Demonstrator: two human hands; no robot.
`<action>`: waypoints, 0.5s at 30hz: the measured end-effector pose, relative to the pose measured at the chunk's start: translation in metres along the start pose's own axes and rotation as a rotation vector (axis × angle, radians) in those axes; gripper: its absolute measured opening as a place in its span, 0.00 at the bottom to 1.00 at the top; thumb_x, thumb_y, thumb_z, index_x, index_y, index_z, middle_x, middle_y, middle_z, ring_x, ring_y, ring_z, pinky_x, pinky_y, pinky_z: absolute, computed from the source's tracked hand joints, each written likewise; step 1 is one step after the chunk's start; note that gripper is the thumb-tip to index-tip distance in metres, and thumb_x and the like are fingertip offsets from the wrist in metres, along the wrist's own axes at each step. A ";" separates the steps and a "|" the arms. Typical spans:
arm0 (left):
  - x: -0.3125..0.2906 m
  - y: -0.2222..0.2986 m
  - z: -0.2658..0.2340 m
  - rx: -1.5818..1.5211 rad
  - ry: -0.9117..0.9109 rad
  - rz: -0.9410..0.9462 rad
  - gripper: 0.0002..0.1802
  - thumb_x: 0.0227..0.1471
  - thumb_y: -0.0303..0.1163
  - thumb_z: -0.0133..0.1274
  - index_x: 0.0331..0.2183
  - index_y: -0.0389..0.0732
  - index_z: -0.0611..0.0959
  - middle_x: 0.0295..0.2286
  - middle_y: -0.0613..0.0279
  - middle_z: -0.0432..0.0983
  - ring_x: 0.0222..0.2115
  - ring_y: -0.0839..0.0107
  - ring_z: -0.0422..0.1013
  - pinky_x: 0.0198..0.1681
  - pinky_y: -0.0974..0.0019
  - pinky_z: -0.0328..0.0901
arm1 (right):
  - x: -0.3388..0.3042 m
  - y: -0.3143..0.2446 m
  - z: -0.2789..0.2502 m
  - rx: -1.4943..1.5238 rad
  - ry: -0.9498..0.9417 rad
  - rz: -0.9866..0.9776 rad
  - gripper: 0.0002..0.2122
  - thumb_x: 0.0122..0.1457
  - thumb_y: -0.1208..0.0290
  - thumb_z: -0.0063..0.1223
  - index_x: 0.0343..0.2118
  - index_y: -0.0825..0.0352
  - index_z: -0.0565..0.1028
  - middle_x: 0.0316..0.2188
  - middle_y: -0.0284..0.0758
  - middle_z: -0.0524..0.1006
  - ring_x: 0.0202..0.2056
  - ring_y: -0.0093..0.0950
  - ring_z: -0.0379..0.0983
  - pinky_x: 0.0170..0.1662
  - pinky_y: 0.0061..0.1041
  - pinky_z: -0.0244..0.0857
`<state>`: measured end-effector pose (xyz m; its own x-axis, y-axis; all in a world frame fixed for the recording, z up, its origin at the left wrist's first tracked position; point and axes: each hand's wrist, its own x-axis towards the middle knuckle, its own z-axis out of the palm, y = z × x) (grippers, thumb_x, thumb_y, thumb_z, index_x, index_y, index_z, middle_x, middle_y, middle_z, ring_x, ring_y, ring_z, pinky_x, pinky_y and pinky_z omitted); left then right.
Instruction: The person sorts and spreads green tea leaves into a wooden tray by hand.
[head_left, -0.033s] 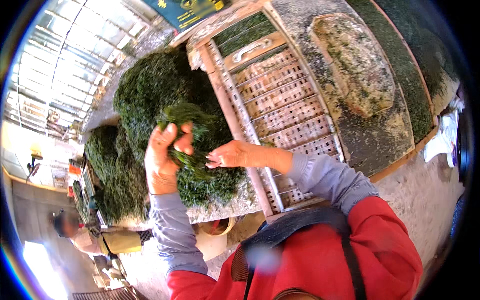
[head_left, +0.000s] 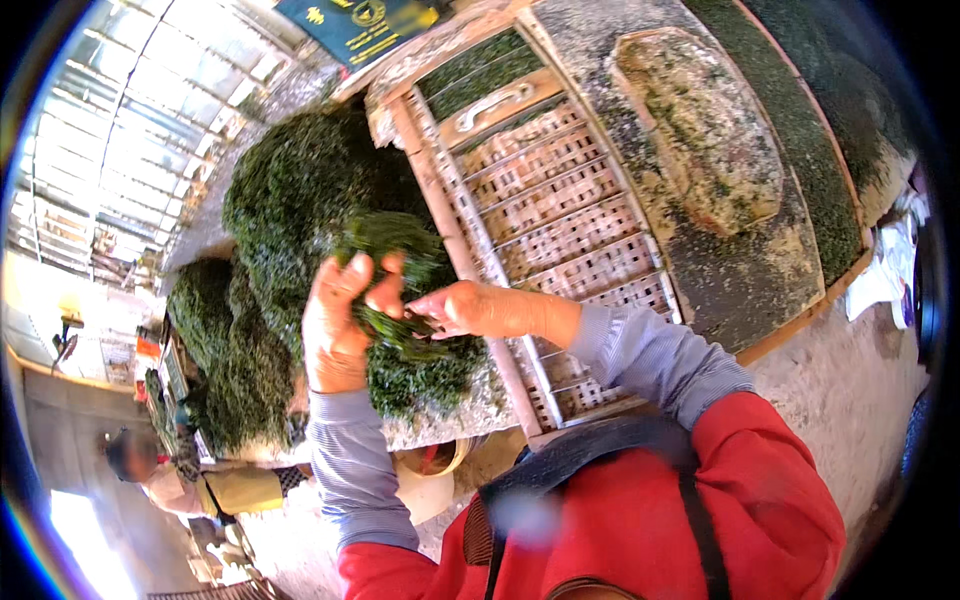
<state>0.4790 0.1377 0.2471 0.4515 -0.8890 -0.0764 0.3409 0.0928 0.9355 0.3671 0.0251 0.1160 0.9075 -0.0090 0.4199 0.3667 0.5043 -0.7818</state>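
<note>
My left hand is raised over a big heap of dark green stringy plant matter, which looks like seaweed or moss. Its fingers are curled around a clump of green plant strands, blurred by motion. From the right, my right hand reaches across to the lower right of that clump. The thumb and fingertips are pinched together there at the strands. What lies between those fingertips is partly hidden.
Right of the heap stands a framed slatted rack with a white handle. Beyond it, a worn board lies on a dark panel. More green matter is piled at left, near another person.
My left hand and the clump have moved slightly right, nearer my right fingertips. My right hand has barely shifted.
</note>
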 end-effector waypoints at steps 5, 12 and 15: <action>0.043 -0.050 0.068 0.002 -0.230 -0.230 0.29 0.44 0.27 0.56 0.48 0.31 0.65 0.28 0.58 0.71 0.18 0.71 0.68 0.20 0.67 0.68 | -0.011 -0.061 -0.061 0.699 0.296 0.013 0.32 0.53 0.38 0.38 0.41 0.69 0.71 0.33 0.37 0.77 0.35 0.31 0.72 0.42 0.32 0.66; 0.140 -0.078 0.100 0.560 -0.287 -0.158 0.08 0.45 0.21 0.52 0.32 0.31 0.74 0.15 0.66 0.67 0.14 0.76 0.66 0.18 0.72 0.65 | -0.015 -0.159 -0.162 0.343 0.910 -0.289 0.10 0.56 0.67 0.51 0.23 0.65 0.69 0.19 0.35 0.71 0.26 0.32 0.70 0.36 0.35 0.69; 0.205 -0.077 0.097 0.763 -0.306 -0.016 0.11 0.45 0.21 0.52 0.35 0.32 0.74 0.17 0.68 0.68 0.14 0.78 0.63 0.19 0.72 0.62 | -0.001 -0.187 -0.219 0.312 0.819 -0.474 0.10 0.56 0.68 0.52 0.21 0.65 0.68 0.18 0.34 0.69 0.24 0.31 0.68 0.38 0.35 0.69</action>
<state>0.4646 -0.0950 0.1927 0.1691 -0.9808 -0.0970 -0.3586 -0.1529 0.9209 0.3424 -0.2583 0.1606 0.5857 -0.8019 0.1175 0.7640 0.4979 -0.4105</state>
